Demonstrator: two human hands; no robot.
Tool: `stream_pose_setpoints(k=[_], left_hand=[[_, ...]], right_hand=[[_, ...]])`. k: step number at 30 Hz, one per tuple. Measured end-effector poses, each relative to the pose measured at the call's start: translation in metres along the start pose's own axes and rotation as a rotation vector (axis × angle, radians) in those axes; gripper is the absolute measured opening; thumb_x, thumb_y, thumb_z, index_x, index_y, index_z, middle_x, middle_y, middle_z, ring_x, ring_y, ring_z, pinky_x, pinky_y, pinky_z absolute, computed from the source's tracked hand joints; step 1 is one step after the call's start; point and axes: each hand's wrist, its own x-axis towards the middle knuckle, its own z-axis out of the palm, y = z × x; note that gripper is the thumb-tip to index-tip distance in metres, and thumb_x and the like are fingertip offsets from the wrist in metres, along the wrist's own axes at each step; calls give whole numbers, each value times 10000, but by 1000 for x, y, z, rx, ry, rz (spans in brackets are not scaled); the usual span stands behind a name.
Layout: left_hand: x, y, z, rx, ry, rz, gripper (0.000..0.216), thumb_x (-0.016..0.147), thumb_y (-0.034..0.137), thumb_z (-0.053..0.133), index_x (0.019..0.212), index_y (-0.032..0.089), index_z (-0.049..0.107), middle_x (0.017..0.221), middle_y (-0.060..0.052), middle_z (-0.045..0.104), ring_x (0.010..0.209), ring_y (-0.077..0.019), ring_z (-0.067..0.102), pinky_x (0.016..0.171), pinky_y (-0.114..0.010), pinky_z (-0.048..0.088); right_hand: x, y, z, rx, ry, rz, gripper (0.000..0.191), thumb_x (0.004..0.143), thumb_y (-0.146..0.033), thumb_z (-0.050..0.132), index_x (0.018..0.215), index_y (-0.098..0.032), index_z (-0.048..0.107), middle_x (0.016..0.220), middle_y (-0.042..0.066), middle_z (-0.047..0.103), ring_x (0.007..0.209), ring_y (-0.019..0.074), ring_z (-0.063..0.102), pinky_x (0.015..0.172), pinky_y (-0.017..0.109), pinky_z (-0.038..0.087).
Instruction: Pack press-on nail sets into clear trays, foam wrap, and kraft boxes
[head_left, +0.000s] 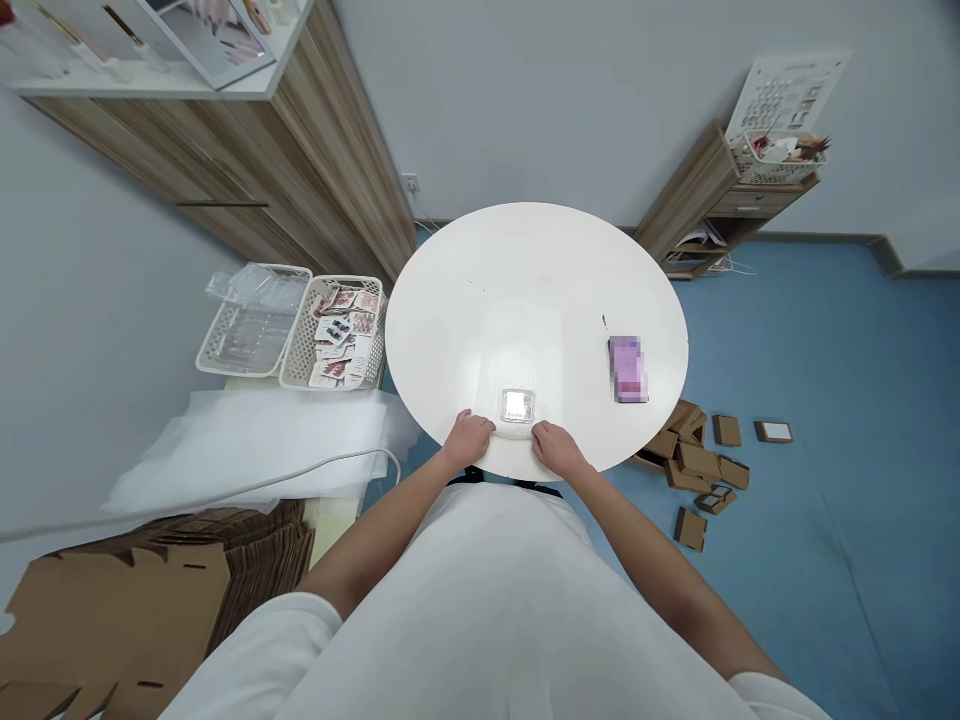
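Observation:
A small clear plastic box [517, 407] lies near the front edge of the round white table [525, 290]. My left hand [466, 438] rests on the table just left of the box with fingers curled at the box's lower left corner. My right hand [556, 447] sits just right of it, fingers curled toward the lower right corner. Both hands touch or nearly touch the box; their fingertips are mostly hidden.
A purple phone [628, 368] lies on the table's right side. Left of the table stand two white baskets [255, 320], one with clear plastic, one with printed cards [341, 335]. Brown cardboard boxes [701, 460] are scattered on the blue floor at right. Flat cardboard [150, 590] is stacked at lower left.

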Motion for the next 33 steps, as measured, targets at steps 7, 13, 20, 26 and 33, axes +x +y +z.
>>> stream_pose_setpoints(k=[7,13,20,26,33], left_hand=[[8,4,-2,-84,27,-172,302,829,162,297,971,220,557,848,-38,644,780,-181,579,974,-415,249],[15,1,-7,-215,69,-251,285,844,219,318,1011,221,548,824,-40,640,759,-205,589,846,-377,377],[27,5,-12,-76,241,-250,351,799,172,382,1134,168,487,1151,-126,536,1063,-252,496,900,-405,359],[13,29,0,117,35,292,363,790,113,363,1084,228,542,1208,-66,521,1168,-205,420,1025,-415,223],[22,22,13,380,23,224,385,818,146,353,1185,122,468,1266,-109,476,1225,-211,366,1044,-397,217]], right_hand=[[-6,5,6,145,45,-59,339,823,-219,453,1160,-186,442,983,96,570,871,214,537,697,310,400],[-1,11,-7,283,71,172,252,890,-251,289,889,-204,536,850,41,590,748,153,538,624,257,377],[27,12,-17,267,5,348,254,868,-289,318,761,-204,532,749,43,589,643,157,505,522,257,296],[39,12,-18,227,-79,422,219,863,-313,359,771,-205,526,759,42,595,648,151,528,514,244,283],[44,13,-18,70,-68,369,195,869,-301,349,885,-199,514,834,51,602,719,163,550,579,257,335]])
